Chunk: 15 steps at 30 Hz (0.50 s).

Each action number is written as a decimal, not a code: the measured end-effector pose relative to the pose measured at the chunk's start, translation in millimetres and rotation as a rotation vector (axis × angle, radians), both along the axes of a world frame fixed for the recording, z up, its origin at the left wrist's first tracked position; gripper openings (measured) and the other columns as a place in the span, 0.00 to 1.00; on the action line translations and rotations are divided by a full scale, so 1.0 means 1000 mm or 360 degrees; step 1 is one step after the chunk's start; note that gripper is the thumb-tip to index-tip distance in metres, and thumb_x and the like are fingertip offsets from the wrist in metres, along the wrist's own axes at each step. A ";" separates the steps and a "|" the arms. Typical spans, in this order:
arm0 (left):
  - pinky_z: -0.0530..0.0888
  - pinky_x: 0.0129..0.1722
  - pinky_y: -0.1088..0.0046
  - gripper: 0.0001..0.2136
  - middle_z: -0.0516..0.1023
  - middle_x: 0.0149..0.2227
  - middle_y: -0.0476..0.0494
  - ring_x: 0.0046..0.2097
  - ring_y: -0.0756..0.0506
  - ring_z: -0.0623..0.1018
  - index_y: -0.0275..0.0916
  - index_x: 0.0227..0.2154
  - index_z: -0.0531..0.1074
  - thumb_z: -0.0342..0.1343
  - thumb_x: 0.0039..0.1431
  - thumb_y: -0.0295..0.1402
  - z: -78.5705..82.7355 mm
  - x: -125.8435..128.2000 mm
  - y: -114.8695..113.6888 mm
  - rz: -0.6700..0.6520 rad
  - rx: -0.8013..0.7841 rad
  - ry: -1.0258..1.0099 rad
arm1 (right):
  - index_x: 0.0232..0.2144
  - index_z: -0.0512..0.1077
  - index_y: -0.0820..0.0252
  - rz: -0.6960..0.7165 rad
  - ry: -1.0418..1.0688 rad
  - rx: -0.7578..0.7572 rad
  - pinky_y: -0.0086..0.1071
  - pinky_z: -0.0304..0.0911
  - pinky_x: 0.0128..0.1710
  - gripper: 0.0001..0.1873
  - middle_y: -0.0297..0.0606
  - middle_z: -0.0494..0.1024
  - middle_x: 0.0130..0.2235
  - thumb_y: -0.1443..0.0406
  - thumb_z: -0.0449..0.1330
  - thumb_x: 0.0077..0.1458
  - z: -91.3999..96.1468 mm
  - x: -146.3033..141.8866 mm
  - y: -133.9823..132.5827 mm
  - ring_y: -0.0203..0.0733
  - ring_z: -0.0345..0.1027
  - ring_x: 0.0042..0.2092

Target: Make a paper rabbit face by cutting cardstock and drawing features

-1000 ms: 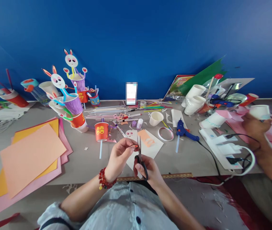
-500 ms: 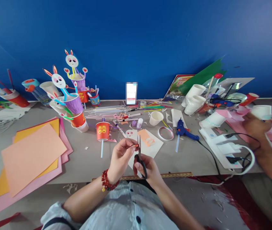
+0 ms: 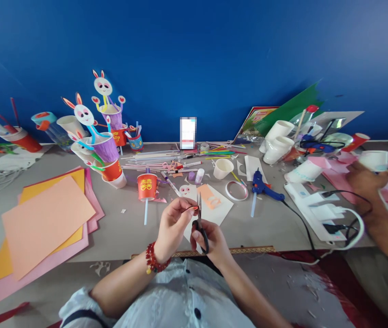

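Note:
My right hand [image 3: 212, 241] grips black-handled scissors [image 3: 200, 221], blades pointing up and away. My left hand [image 3: 173, 223], with a red bead bracelet at the wrist, pinches a tiny dark scrap [image 3: 192, 208] against the blades. Both hands hover over the near table edge, above a white sheet [image 3: 219, 212] carrying a cut orange piece [image 3: 209, 197]. A small rabbit face cutout [image 3: 185, 190] lies just beyond them.
A stack of peach, yellow and pink paper [image 3: 43, 218] lies left. Rabbit cup crafts [image 3: 103, 146], a red cup on a straw [image 3: 146, 187], a blue glue gun [image 3: 262, 186], a tape ring [image 3: 237, 190] and a power strip [image 3: 320, 212] crowd the table. At the right, another person's hands [image 3: 365, 182] hold a white cup.
Almost nothing differs; my hands with the scissors have stayed in place, shifted a touch to the right.

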<state>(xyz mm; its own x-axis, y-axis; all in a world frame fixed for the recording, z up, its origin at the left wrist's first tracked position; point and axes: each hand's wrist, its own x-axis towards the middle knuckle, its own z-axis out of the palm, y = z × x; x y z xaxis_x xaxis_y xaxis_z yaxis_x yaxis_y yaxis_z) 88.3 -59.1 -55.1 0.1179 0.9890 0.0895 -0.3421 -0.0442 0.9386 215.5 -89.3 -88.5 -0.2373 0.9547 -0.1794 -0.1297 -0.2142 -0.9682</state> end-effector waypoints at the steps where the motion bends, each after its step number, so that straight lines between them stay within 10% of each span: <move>1: 0.71 0.40 0.72 0.07 0.74 0.36 0.46 0.37 0.48 0.72 0.39 0.28 0.67 0.58 0.60 0.32 0.000 0.000 0.000 -0.0005 0.0001 -0.0011 | 0.25 0.67 0.59 -0.0012 -0.0015 0.0005 0.28 0.54 0.21 0.31 0.31 0.71 0.17 0.38 0.65 0.43 -0.001 -0.001 0.000 0.33 0.58 0.18; 10: 0.69 0.43 0.69 0.05 0.77 0.39 0.42 0.42 0.45 0.75 0.39 0.29 0.68 0.53 0.62 0.28 0.006 -0.016 0.011 -0.0202 0.0267 0.0428 | 0.27 0.73 0.59 -0.0342 -0.0148 0.0278 0.29 0.53 0.23 0.17 0.36 0.75 0.24 0.51 0.64 0.52 0.013 0.024 0.012 0.35 0.58 0.23; 15: 0.69 0.43 0.69 0.07 0.77 0.37 0.45 0.40 0.45 0.75 0.40 0.29 0.68 0.51 0.58 0.22 0.016 -0.026 0.015 -0.0438 0.0536 0.0950 | 0.29 0.74 0.59 -0.0163 -0.0252 0.0318 0.30 0.60 0.29 0.08 0.35 0.76 0.26 0.59 0.64 0.51 0.035 0.034 0.024 0.39 0.67 0.29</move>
<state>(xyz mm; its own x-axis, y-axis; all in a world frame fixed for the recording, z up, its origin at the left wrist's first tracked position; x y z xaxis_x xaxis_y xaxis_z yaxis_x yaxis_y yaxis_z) 62.4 -43.9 -38.7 0.4814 0.8469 0.2260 0.1822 -0.3489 0.9193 249.7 -65.0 -53.5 -0.1217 0.9925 -0.0120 0.0157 -0.0102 -0.9998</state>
